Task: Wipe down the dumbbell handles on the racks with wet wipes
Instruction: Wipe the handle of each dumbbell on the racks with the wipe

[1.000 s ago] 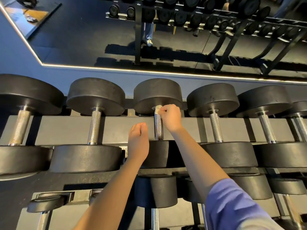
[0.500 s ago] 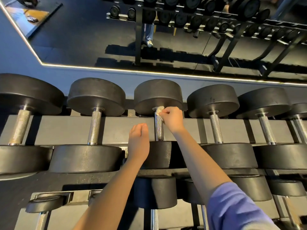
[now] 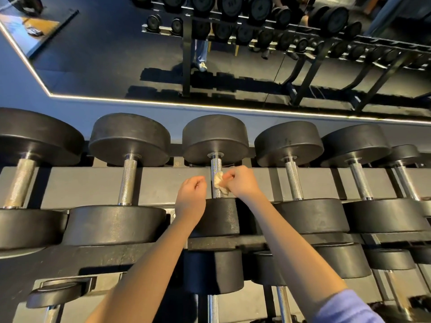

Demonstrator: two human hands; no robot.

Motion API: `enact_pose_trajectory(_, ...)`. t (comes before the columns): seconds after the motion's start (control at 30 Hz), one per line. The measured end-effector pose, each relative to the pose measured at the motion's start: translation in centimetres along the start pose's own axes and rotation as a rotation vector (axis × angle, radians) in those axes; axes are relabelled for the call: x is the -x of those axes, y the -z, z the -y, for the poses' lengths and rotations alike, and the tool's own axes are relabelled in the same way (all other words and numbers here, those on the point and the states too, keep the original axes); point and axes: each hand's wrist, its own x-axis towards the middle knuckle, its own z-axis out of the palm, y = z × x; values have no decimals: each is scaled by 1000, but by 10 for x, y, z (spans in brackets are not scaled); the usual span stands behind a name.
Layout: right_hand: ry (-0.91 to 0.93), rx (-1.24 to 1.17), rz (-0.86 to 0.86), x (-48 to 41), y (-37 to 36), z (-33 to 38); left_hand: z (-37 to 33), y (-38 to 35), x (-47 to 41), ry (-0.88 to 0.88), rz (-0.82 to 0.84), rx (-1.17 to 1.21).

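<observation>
— Where's the wipe?
— The right hand (image 3: 242,183) pinches the crumpled wet wipe (image 3: 220,186) against the knurled handle (image 3: 216,169) of the middle dumbbell (image 3: 215,134), on the rack (image 3: 93,183) top shelf. The left hand (image 3: 191,194) is curled, empty, just beside it.
— Advice?
— Wrap the wipe round the handle; stroke end to end.

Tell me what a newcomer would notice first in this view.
A row of big black dumbbells fills the top rack, chrome handles running front to back. At its centre the right hand holds a crumpled wet wipe against the middle handle, with the left hand curled just beside it. Above, a wall mirror reflects further racks.
</observation>
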Motion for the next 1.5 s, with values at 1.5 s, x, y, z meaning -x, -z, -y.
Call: enact_pose_trajectory(1.5,18,-179,-352,62,-12,-6,-28,-2,-58,28,283,-441)
